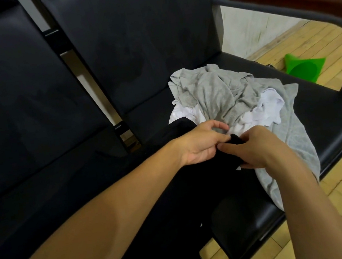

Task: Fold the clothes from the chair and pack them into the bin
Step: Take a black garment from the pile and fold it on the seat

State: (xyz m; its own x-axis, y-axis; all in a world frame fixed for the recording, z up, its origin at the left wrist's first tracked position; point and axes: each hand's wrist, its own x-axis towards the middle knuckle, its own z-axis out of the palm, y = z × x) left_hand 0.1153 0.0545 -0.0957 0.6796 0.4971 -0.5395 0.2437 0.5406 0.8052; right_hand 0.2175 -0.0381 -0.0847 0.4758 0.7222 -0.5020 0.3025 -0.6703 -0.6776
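Left hand (198, 145) and right hand (254, 148) both pinch a black garment (215, 167) on the chair (329, 120), while grey clothes (215, 92) and white clothes (269, 102) lie unfolded, no bin visible.

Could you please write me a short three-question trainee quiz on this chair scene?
1. True or false: both hands grip the black garment.
2. Which garment lies on top of the pile: A grey, B white, C red?
3. Fill in: the green object lies on the ____.

Key: 1 true: the left hand and right hand pinch its edge. 2 A. 3 floor.
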